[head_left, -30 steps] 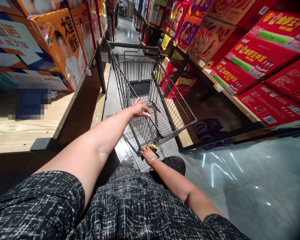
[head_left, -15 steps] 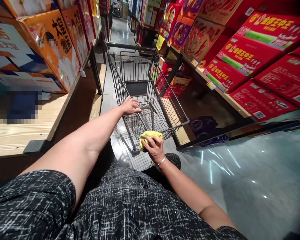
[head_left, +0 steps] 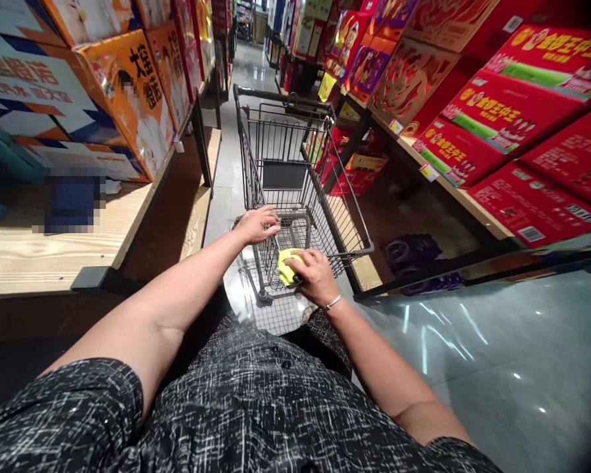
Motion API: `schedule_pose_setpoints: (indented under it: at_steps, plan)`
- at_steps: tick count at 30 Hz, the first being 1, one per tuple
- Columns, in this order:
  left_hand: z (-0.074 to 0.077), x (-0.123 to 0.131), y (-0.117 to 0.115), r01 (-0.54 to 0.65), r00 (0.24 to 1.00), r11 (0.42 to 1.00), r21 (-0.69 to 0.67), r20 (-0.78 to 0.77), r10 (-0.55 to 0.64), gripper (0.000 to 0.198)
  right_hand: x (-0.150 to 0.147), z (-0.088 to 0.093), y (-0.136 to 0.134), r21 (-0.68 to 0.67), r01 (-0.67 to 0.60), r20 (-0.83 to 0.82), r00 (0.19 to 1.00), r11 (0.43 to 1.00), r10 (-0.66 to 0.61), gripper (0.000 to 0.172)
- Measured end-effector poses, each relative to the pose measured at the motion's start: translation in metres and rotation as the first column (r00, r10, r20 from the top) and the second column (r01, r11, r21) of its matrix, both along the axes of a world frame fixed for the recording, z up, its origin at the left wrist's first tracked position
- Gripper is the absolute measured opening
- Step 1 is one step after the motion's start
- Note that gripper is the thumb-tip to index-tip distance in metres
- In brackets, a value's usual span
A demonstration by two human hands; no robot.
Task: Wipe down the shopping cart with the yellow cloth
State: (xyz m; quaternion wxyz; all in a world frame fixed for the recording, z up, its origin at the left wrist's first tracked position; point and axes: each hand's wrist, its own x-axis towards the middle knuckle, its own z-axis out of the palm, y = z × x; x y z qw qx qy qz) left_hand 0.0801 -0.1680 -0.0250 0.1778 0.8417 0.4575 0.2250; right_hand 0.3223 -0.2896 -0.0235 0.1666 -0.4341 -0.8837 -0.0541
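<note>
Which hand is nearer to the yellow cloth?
Right. The right hand holds the yellow cloth against the cart; the left hand grips the cart rim beside it, not touching.

Curled left hand (head_left: 257, 225), curled right hand (head_left: 316, 276)

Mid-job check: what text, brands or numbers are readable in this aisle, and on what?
"大窑嘉宾" on the orange box, left shelf.
"金锣王中王" on the red boxes, right shelf.
Price tags and barcode labels: too small to read.
White-and-blue box: red characters too blurred.
No text on the yellow cloth in the right hand or the cart gripped by the left hand.
</note>
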Motion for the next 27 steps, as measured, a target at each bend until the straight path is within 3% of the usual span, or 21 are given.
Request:
schedule_pose_setpoints:
  at_steps: [2,5,8,12,17,20,23,27]
  plan:
    - [-0.002,-0.004,0.004,0.037,0.999,0.999,-0.011,0.030,-0.036,0.023,0.034,0.004,0.007,-0.043,0.133,0.022,0.991,0.990,-0.132,0.041]
    - [-0.004,-0.009,0.009,0.069,0.994,0.996,-0.053,0.092,-0.064,0.024,0.085,0.007,0.018,-0.030,0.363,0.032,0.932,0.931,-0.362,0.043]
    - [-0.004,-0.010,0.005,0.075,0.990,0.991,-0.115,0.125,-0.061,0.023,0.104,0.000,0.022,0.015,0.471,-0.011,0.882,0.882,-0.471,0.043]
    - [-0.004,-0.011,-0.006,0.085,0.993,0.980,-0.181,0.093,-0.068,0.026,0.062,-0.026,0.013,0.071,0.469,-0.177,0.874,0.880,-0.452,0.052]
    - [-0.008,-0.023,-0.004,0.096,0.989,0.983,-0.155,0.125,-0.077,0.028,-0.009,-0.050,-0.001,0.146,0.248,-0.323,0.927,0.958,-0.191,0.053]
    - [-0.011,-0.035,0.005,0.116,0.985,0.984,-0.138,0.146,-0.095,0.034,-0.030,-0.058,-0.002,0.209,0.110,-0.288,0.957,0.972,-0.046,0.046]
    - [-0.013,-0.045,0.013,0.085,0.991,0.988,-0.131,0.110,-0.071,0.036,-0.044,-0.071,0.001,0.254,0.047,-0.203,0.979,0.966,0.006,0.046]
    - [-0.014,-0.055,0.016,-0.009,1.000,0.995,-0.096,-0.003,0.009,0.033,-0.066,-0.095,0.009,0.128,-0.050,-0.001,0.999,0.991,0.051,0.045]
